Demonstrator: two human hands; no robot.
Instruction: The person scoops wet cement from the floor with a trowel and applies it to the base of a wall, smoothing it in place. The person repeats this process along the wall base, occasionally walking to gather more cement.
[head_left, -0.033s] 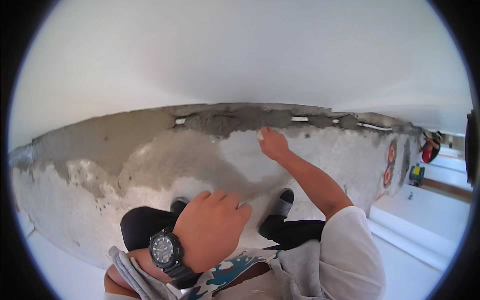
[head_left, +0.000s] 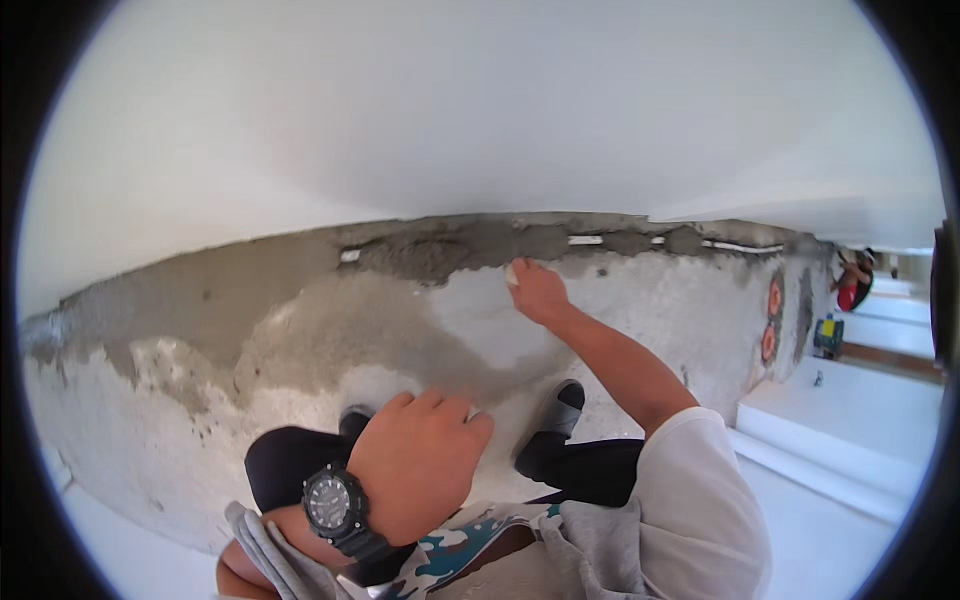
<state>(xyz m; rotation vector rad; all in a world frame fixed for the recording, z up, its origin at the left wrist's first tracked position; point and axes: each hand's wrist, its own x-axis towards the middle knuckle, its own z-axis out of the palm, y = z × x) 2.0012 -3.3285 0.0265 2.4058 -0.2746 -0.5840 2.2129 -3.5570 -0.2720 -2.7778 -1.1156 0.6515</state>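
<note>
A rough grey cement floor (head_left: 200, 330) spreads below a white wall (head_left: 450, 110). The left hand (head_left: 420, 465), wearing a black wristwatch (head_left: 328, 503), hovers loosely curled and holds nothing, above black shoes (head_left: 568, 395). The right hand (head_left: 538, 292) reaches out to the wet mortar strip (head_left: 450, 250) at the wall's base, fingers closed around a small pale object (head_left: 512, 272) pressed there. Far right, another person (head_left: 852, 280) crouches.

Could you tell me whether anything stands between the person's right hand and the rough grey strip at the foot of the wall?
Nothing visible does. The right hand already rests against the grey mortar strip, pressing a small pale object to it. The left hand stays back near the knees.
</note>
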